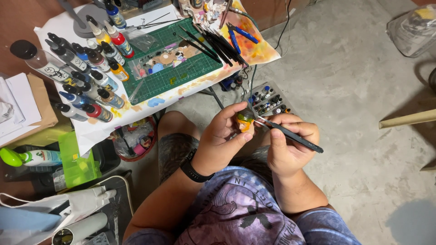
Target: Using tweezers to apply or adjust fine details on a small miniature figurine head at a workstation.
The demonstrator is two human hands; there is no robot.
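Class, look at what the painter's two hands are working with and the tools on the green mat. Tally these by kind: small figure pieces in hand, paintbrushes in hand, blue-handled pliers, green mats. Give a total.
Small figure pieces, in the left hand: 1
Paintbrushes, in the right hand: 1
Blue-handled pliers: 1
Green mats: 1
Total: 4

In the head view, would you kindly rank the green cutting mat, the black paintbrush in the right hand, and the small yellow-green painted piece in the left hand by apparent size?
1. Green cutting mat, largest by far.
2. Black paintbrush.
3. Small yellow-green painted piece.
The held things sit nearer the camera, yet the order stays plain.
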